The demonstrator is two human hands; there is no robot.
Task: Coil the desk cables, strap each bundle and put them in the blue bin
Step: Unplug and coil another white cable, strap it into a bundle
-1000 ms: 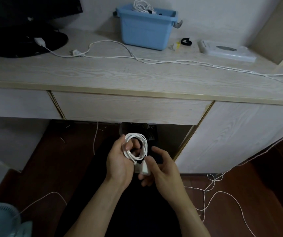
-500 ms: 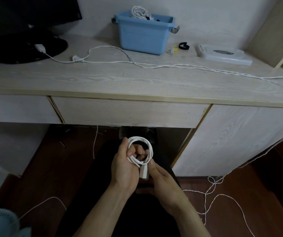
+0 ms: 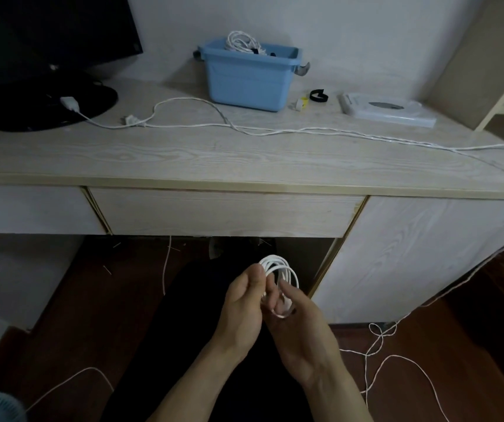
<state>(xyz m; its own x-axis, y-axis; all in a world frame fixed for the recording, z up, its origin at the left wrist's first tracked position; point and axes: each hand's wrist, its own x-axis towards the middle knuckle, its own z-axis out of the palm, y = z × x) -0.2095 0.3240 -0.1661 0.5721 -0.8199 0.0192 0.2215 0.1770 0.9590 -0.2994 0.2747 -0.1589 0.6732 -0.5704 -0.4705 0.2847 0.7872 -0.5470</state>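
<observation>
Below the desk (image 3: 244, 166) edge, over the lap, the left hand (image 3: 241, 312) pinches a small white coil (image 3: 279, 274) between thumb and fingers, and the right hand (image 3: 301, 327) curls around its lower loops. No strap is on it yet, so any slack in either grip could let the loops spring apart. The black strap (image 3: 318, 96) lies beside the bin (image 3: 249, 77), a reach over a long cable (image 3: 275, 130) that could snag. Room above the desk is open.
</observation>
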